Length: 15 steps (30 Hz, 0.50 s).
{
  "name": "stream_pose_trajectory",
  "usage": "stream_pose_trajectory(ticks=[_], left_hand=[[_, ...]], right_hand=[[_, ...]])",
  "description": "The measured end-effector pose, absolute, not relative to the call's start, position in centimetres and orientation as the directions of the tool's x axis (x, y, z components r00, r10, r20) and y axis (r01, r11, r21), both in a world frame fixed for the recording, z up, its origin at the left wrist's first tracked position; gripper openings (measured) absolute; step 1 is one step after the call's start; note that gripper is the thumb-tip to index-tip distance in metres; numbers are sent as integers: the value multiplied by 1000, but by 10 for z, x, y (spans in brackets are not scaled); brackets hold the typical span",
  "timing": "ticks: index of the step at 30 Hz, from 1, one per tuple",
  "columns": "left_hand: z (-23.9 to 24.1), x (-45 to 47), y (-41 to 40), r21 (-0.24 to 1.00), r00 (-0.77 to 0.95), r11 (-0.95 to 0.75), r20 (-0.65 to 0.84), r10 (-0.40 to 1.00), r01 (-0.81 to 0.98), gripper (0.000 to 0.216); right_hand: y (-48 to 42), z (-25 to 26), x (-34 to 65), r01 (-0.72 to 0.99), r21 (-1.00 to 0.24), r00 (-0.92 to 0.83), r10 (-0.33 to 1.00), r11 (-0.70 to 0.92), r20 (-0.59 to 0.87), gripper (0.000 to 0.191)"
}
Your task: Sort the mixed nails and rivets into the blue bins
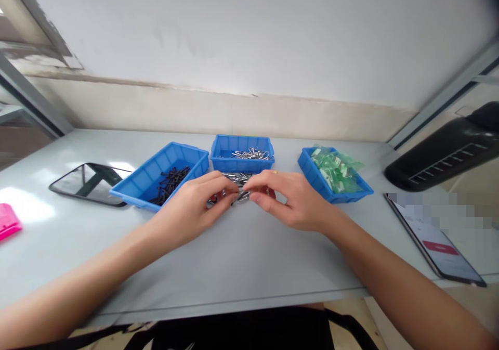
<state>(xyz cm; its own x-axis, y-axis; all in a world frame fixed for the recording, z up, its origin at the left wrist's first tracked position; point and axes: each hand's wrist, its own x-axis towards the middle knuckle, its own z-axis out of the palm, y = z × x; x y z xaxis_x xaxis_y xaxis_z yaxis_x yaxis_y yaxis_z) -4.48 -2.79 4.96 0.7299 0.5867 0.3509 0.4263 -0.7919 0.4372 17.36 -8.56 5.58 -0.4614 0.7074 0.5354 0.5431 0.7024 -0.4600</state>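
My left hand (206,196) and my right hand (290,196) meet over the middle of the table, fingertips nearly touching. The left thumb and fingers are pinched together, but what lies between them is too small to make out. My right hand's fingers are curled towards its thumb, and its grip is also hidden. Under and behind the fingertips lies a loose pile of thin silver metal pins (237,177), resembling nails or rivets. Just behind it stands a blue bin (222,163) with similar silver pins (253,154) inside.
Left of the hands, a tilted blue bin (146,176) holds dark screw-like pieces (169,183). On the right, another blue bin (307,165) contains green packets (337,170). A black-framed mirror-like panel (89,183), pink object (8,221), phone (432,241) and black bottle (440,152) lie around the sides.
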Motion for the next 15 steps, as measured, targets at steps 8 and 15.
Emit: stream_pose_trajectory(ticks=[8, 15], left_hand=[[50, -44, -28, 446, 728, -783, 338, 596, 433, 13], [51, -45, -30, 372, 753, -797, 296, 587, 475, 17]], right_hand=[[-87, 57, 174, 520, -517, -437, 732, 680, 523, 8], [-84, 60, 177, 561, -638, -169, 828, 527, 535, 26]])
